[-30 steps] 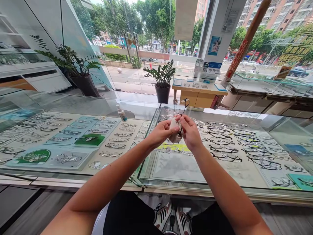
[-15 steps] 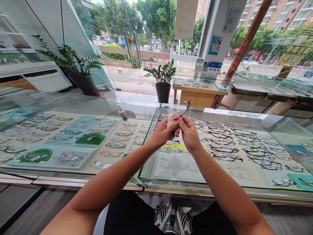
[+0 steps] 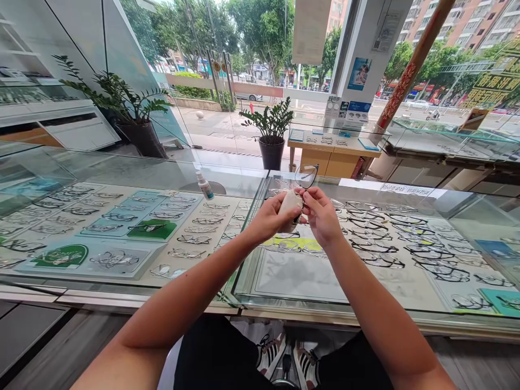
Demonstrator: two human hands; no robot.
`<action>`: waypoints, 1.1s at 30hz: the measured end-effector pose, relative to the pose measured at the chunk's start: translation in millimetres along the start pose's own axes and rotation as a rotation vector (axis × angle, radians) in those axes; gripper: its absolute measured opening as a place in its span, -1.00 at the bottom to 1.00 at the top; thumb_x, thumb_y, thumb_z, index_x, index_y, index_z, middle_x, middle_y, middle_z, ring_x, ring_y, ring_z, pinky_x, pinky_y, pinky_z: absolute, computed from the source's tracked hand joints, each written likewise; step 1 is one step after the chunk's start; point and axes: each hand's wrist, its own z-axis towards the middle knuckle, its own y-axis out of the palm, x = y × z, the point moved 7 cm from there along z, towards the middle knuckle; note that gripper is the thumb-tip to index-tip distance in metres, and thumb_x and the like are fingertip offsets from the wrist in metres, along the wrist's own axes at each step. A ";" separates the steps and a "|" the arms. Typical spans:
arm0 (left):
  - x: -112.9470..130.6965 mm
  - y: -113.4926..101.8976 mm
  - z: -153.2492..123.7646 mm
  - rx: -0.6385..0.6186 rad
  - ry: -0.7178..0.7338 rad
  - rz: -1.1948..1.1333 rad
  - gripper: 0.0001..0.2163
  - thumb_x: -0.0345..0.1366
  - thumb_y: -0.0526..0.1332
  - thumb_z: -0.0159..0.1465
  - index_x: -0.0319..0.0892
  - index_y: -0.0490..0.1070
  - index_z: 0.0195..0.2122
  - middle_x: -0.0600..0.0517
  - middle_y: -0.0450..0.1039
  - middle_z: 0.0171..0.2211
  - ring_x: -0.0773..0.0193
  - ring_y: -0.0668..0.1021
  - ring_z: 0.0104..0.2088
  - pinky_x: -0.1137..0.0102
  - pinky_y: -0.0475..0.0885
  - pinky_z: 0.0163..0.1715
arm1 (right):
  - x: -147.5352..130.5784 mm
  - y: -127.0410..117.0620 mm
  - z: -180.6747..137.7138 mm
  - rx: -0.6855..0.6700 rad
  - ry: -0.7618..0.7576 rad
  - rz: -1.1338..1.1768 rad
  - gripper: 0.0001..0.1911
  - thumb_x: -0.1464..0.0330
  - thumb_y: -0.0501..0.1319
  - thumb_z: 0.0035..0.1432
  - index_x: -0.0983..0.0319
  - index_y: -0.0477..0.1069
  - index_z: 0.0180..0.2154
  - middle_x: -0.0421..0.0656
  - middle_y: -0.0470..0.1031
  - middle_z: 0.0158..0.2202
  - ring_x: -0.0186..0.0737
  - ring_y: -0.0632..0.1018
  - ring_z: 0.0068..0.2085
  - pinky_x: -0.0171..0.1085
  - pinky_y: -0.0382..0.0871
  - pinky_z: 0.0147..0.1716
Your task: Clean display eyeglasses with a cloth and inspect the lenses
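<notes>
Above the glass counter, my left hand (image 3: 268,219) is closed on a pale cloth (image 3: 291,205), thumb lying along it. My right hand (image 3: 323,216) pinches a pair of eyeglasses (image 3: 306,176) with a thin dark frame. One round lens stands up above the fingers; the rest of the frame is mostly hidden by the cloth and fingers. Both hands meet at the glasses, the cloth touching them from the left. A white spray bottle (image 3: 205,186) stands on the glass to the left of my hands.
Rows of eyeglasses (image 3: 371,233) lie inside the glass display counter (image 3: 300,276) under my arms. Beyond it stand a potted plant (image 3: 271,135), a wooden display table (image 3: 333,154) and a larger potted plant (image 3: 138,132). Glass walls face the street.
The cloth now shows more, spread over the fingers of my left hand. The glasses have turned, so the raised lens sits slightly to the right. My right hand has shifted slightly right.
</notes>
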 end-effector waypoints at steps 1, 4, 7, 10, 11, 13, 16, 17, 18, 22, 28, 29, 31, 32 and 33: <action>0.0 -0.8 -0.3 0.029 -0.009 0.002 -0.32 0.07 0.62 0.23 -0.20 0.51 0.23 -0.03 0.68 -0.24 0.23 0.72 -0.34 0.47 0.49 -0.43 | 0.8 3.0 -0.7 -0.021 -0.004 0.012 -0.56 0.02 0.61 0.03 0.10 0.49 -0.28 -0.22 0.59 -0.21 -0.33 0.29 -0.43 -0.29 0.26 -0.56; 0.7 -2.4 -0.5 0.107 0.002 0.002 -0.33 0.16 0.58 0.23 -0.22 0.52 0.15 0.04 0.62 -0.39 0.34 0.61 -0.51 0.52 0.33 -0.57 | 2.3 11.5 -3.5 -0.073 -0.024 0.019 -0.53 -0.01 0.61 0.04 0.08 0.45 -0.31 -0.25 0.58 -0.27 -0.29 0.39 -0.43 -0.22 0.41 -0.51; 1.9 -3.3 -0.3 0.146 0.033 0.011 -0.32 0.25 0.52 0.25 -0.25 0.55 0.10 0.06 0.58 -0.48 0.35 0.55 -0.58 0.50 0.35 -0.58 | 2.5 16.6 -5.5 -0.105 -0.044 0.010 -0.52 -0.03 0.60 0.07 0.07 0.43 -0.29 -0.28 0.54 -0.32 -0.26 0.43 -0.45 -0.18 0.47 -0.49; 1.8 -6.0 0.3 0.150 0.023 0.022 -0.28 0.31 0.45 0.31 -0.28 0.57 0.16 0.03 0.58 -0.49 0.31 0.58 -0.57 0.48 0.38 -0.58 | 1.1 15.4 -5.2 -0.101 -0.049 0.004 -0.54 -0.01 0.59 0.09 0.07 0.43 -0.29 -0.29 0.51 -0.36 -0.27 0.41 -0.46 -0.20 0.43 -0.52; 1.5 -6.1 0.9 0.127 0.011 0.017 -0.26 0.32 0.44 0.31 -0.28 0.57 0.19 0.02 0.60 -0.48 0.28 0.60 -0.55 0.46 0.43 -0.55 | 0.6 13.5 -4.7 -0.091 -0.041 0.006 -0.54 0.00 0.59 0.08 0.08 0.43 -0.30 -0.29 0.50 -0.37 -0.29 0.38 -0.47 -0.22 0.39 -0.53; 1.3 -4.4 2.3 0.042 -0.009 -0.003 -0.25 0.32 0.46 0.28 -0.26 0.57 0.20 -0.03 0.65 -0.42 0.20 0.67 -0.47 0.38 0.58 -0.42 | -0.5 7.6 -3.0 -0.057 -0.017 0.012 -0.56 0.04 0.60 0.05 0.09 0.44 -0.31 -0.30 0.49 -0.37 -0.34 0.33 -0.48 -0.27 0.31 -0.56; 3.6 -1.4 2.5 -0.085 -0.004 -0.005 -0.32 0.24 0.52 0.27 -0.23 0.61 0.16 -0.10 0.71 -0.26 0.12 0.75 -0.30 0.27 0.68 -0.19 | -1.7 -3.4 -0.2 0.017 0.027 0.003 -0.56 0.07 0.61 0.01 0.11 0.45 -0.31 -0.27 0.54 -0.31 -0.36 0.33 -0.45 -0.34 0.15 -0.60; 4.2 -1.3 2.2 -0.106 -0.002 0.009 -0.36 0.20 0.54 0.27 -0.22 0.62 0.15 -0.11 0.72 -0.20 0.11 0.76 -0.26 0.28 0.68 -0.16 | -1.5 -6.0 0.4 0.035 0.039 -0.002 -0.56 0.08 0.60 0.00 0.11 0.45 -0.30 -0.25 0.58 -0.26 -0.35 0.35 -0.43 -0.35 0.11 -0.62; 4.4 -1.2 1.8 -0.117 -0.003 0.024 -0.38 0.16 0.55 0.27 -0.22 0.63 0.14 -0.13 0.72 -0.16 0.11 0.76 -0.23 0.30 0.67 -0.16 | -0.9 -7.5 0.9 0.045 0.050 -0.005 -0.56 0.08 0.60 0.00 0.11 0.44 -0.29 -0.22 0.62 -0.21 -0.34 0.35 -0.42 -0.36 0.09 -0.62; 1.1 -3.4 1.7 -0.059 -0.021 0.046 -0.34 0.07 0.63 0.20 -0.21 0.58 0.19 -0.11 0.72 -0.15 0.16 0.76 -0.28 0.38 0.63 -0.28 | 3.0 -2.2 0.8 0.014 0.044 0.014 -0.56 0.05 0.58 0.02 0.10 0.44 -0.27 -0.19 0.67 -0.07 -0.35 0.32 -0.43 -0.33 0.22 -0.60; -3.4 -9.3 2.5 0.127 0.007 0.043 -0.29 0.24 0.55 0.22 -0.25 0.58 0.14 -0.01 0.66 -0.40 0.30 0.61 -0.56 0.47 0.43 -0.57 | 8.7 11.8 -3.3 -0.049 -0.023 0.003 -0.57 0.00 0.56 0.09 0.08 0.43 -0.30 -0.25 0.56 -0.28 -0.32 0.33 -0.45 -0.24 0.42 -0.54; -3.2 -10.1 2.5 0.149 0.016 0.045 -0.27 0.28 0.52 0.23 -0.27 0.60 0.14 -0.01 0.64 -0.43 0.31 0.58 -0.58 0.47 0.42 -0.58 | 10.0 12.8 -3.6 -0.052 -0.025 0.009 -0.57 0.01 0.56 0.09 0.08 0.43 -0.30 -0.27 0.53 -0.33 -0.31 0.34 -0.45 -0.23 0.44 -0.52; -4.5 -11.3 3.1 0.173 0.009 0.051 -0.25 0.35 0.46 0.26 -0.29 0.62 0.13 -0.02 0.63 -0.46 0.30 0.57 -0.59 0.46 0.41 -0.58 | 12.4 12.4 -3.0 -0.048 -0.023 0.018 -0.59 0.03 0.56 0.10 0.07 0.43 -0.31 -0.30 0.47 -0.39 -0.30 0.35 -0.46 -0.22 0.43 -0.50; -6.0 -11.5 4.0 0.173 0.001 0.049 -0.24 0.37 0.44 0.26 -0.29 0.62 0.12 -0.03 0.63 -0.46 0.28 0.59 -0.57 0.45 0.42 -0.56 | 12.7 10.5 -2.0 -0.035 -0.024 0.013 -0.60 0.04 0.56 0.11 0.08 0.43 -0.31 -0.31 0.47 -0.40 -0.31 0.34 -0.47 -0.23 0.41 -0.49; -7.7 -11.9 5.4 0.168 -0.002 0.046 -0.24 0.38 0.44 0.26 -0.28 0.64 0.10 -0.04 0.64 -0.44 0.27 0.61 -0.53 0.44 0.45 -0.52 | 11.7 7.0 -0.5 -0.011 -0.033 -0.002 -0.62 0.06 0.56 0.11 0.08 0.45 -0.31 -0.30 0.49 -0.39 -0.31 0.36 -0.46 -0.24 0.40 -0.48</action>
